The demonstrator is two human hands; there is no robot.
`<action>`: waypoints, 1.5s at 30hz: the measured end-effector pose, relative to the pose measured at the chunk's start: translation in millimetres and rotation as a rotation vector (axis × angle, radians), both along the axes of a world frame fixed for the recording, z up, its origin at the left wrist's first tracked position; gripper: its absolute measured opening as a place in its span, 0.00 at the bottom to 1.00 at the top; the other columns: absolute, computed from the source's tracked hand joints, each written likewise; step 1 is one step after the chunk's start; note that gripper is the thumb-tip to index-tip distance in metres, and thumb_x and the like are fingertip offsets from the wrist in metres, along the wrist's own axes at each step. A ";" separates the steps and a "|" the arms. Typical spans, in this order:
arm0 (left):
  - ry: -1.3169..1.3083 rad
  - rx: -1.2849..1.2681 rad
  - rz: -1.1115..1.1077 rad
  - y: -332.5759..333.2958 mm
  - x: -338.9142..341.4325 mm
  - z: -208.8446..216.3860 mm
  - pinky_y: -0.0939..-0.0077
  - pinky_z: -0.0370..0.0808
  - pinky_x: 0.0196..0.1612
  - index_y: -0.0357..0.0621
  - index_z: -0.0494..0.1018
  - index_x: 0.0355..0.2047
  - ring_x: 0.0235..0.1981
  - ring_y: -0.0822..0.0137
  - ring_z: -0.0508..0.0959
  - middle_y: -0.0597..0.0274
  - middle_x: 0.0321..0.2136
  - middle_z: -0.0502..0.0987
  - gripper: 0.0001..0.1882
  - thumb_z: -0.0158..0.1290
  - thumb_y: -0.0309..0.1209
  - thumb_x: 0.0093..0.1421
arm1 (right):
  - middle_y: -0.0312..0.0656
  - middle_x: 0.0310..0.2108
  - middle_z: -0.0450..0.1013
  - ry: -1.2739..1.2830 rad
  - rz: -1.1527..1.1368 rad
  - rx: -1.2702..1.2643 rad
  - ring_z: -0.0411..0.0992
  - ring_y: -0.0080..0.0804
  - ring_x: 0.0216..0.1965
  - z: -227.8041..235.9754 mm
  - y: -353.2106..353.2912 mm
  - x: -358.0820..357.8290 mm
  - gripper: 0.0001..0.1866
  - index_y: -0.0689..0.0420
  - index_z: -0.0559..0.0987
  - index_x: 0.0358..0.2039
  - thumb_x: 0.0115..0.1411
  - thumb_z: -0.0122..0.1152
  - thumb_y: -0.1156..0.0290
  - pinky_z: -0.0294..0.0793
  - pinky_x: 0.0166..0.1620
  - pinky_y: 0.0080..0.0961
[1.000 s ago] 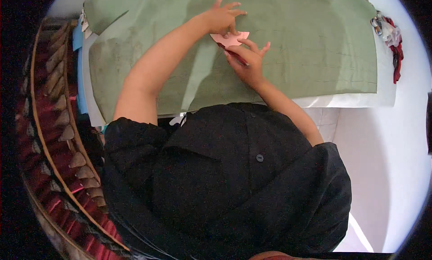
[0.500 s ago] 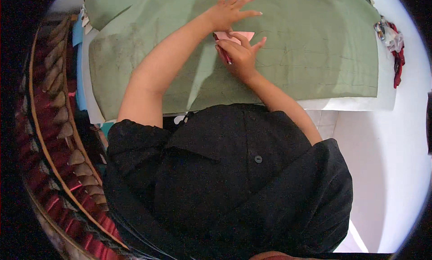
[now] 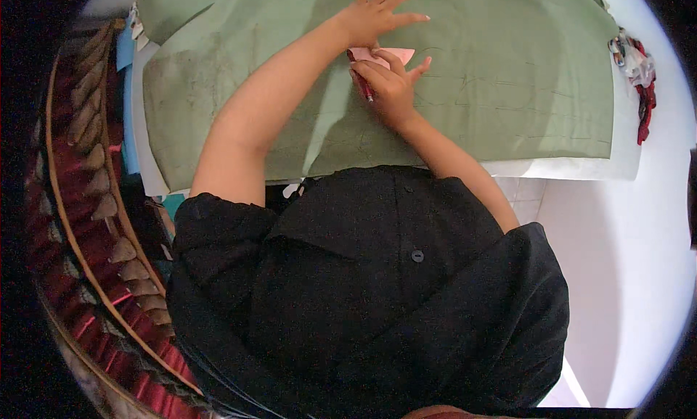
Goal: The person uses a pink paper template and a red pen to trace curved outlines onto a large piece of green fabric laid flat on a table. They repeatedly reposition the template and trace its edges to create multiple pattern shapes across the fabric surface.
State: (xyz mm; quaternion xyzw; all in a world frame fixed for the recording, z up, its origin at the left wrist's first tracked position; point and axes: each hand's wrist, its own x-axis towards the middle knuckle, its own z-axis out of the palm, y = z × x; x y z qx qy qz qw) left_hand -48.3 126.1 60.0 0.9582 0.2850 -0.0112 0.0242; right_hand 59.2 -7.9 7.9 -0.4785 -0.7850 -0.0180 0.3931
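Observation:
A pink piece with a straight far edge (image 3: 401, 56), perhaps paper or cloth, lies on a green fabric sheet (image 3: 501, 121) marked with thin drawn lines. My left hand (image 3: 374, 18) is just beyond it, fingers spread, with the thumb coming down at the pink piece's far edge. On the near side, my right hand (image 3: 392, 91) is closed around a slim dark red pen-like tool (image 3: 364, 87), which slants beside the pink piece's left end. Its index finger reaches onto the pink piece. The fingers partly hide the tool and much of the piece.
White material (image 3: 626, 140) shows under the green fabric at the right. Beyond it, a clear plastic bag (image 3: 639, 71) and dark red cloth (image 3: 646, 114) lie by the white wall. Dark red patterned drapery (image 3: 94, 223) fills the left side, near a blue edge (image 3: 127, 100).
Both hands keep nearly the same pose over the pink piece. The whole view has shifted very slightly.

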 end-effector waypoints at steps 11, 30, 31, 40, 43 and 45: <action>-0.258 0.172 -0.013 3.2 -4.8 -38.9 0.35 0.51 0.59 0.59 0.69 0.52 0.65 0.46 0.52 0.50 0.64 0.53 0.27 0.59 0.38 0.49 | 0.25 0.35 0.78 -0.018 -0.032 -0.016 0.71 0.27 0.48 1.7 -0.1 -5.3 0.08 0.44 0.80 0.33 0.50 0.66 0.66 0.18 0.58 0.69; -0.030 0.002 -0.008 -12.6 -8.1 -24.6 0.33 0.48 0.60 0.62 0.79 0.23 0.68 0.57 0.46 0.68 0.65 0.54 0.09 0.64 0.33 0.39 | 0.24 0.30 0.78 0.049 -0.009 -0.105 0.70 0.28 0.48 17.1 -25.1 19.4 0.06 0.44 0.80 0.32 0.53 0.64 0.63 0.18 0.58 0.69; -0.021 -0.017 -0.009 -12.0 -7.9 -22.9 0.33 0.48 0.60 0.63 0.79 0.24 0.68 0.57 0.46 0.69 0.65 0.53 0.09 0.64 0.33 0.39 | 0.25 0.30 0.78 0.053 -0.014 -0.106 0.70 0.28 0.48 17.7 -25.9 22.0 0.06 0.44 0.80 0.32 0.53 0.65 0.63 0.18 0.58 0.69; 0.086 -0.053 -0.017 -20.5 -4.2 -5.6 0.33 0.47 0.60 0.64 0.80 0.22 0.68 0.57 0.46 0.70 0.66 0.51 0.07 0.63 0.32 0.41 | 0.25 0.30 0.78 0.169 -0.003 -0.268 0.70 0.30 0.49 24.1 -26.5 47.3 0.08 0.45 0.83 0.33 0.51 0.67 0.63 0.16 0.59 0.67; 0.071 -0.064 -0.017 -21.8 -5.3 -4.7 0.33 0.46 0.60 0.64 0.80 0.22 0.68 0.56 0.46 0.70 0.66 0.50 0.08 0.63 0.31 0.41 | 0.23 0.36 0.77 0.159 -0.011 -0.364 0.69 0.29 0.51 27.9 -26.6 52.6 0.08 0.44 0.83 0.34 0.52 0.67 0.65 0.17 0.59 0.66; 0.062 -0.084 -0.008 -22.7 -7.6 -6.0 0.33 0.45 0.60 0.65 0.80 0.23 0.68 0.56 0.45 0.70 0.67 0.49 0.08 0.63 0.32 0.42 | 0.24 0.36 0.78 0.151 -0.015 -0.380 0.68 0.29 0.51 27.5 -25.5 55.7 0.08 0.44 0.83 0.34 0.52 0.67 0.65 0.18 0.59 0.67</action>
